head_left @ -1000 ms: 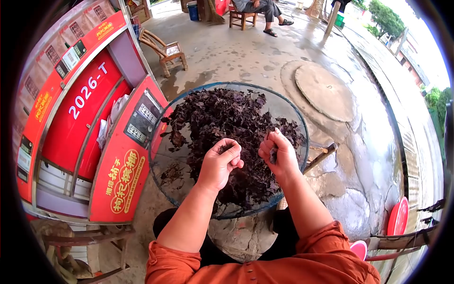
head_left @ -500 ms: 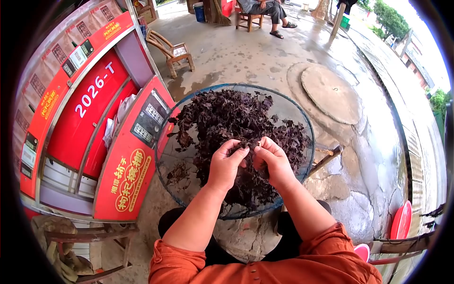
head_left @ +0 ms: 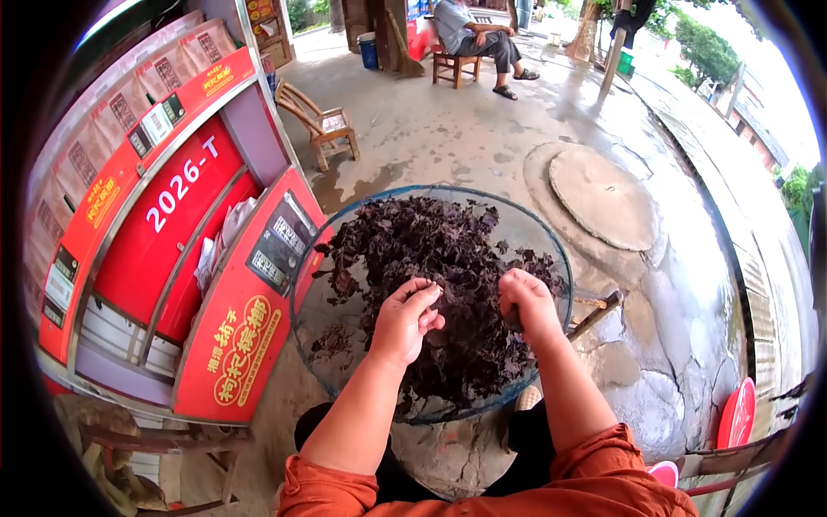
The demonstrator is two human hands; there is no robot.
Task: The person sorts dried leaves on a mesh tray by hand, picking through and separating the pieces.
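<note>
A heap of dark purple, crinkled leaves (head_left: 431,237) lies on a round mesh tray with a blue rim (head_left: 297,297) in front of my knees. Over the left part of the heap is my left hand (head_left: 405,323), its thumb and forefinger pinched on a tiny bit that I cannot make out. My right hand (head_left: 528,306) is closed above the right part of the heap, and whatever its fingers hold is hidden among the dark leaves behind. The two hands are apart. Small brownish scraps (head_left: 332,343) lie on the mesh at the tray's left.
A red cabinet (head_left: 233,319) stands close on the left. A small bamboo chair (head_left: 323,129) is beyond it. Farther back a person (head_left: 474,39) sits on a wooden chair. A round slab (head_left: 603,198) lies on the floor. A pink basin (head_left: 736,414) is at right.
My hands, together over the leaves before, have separated: the right moved to the right, the left slightly left. The view has tilted up a little, showing more of the seated person.
</note>
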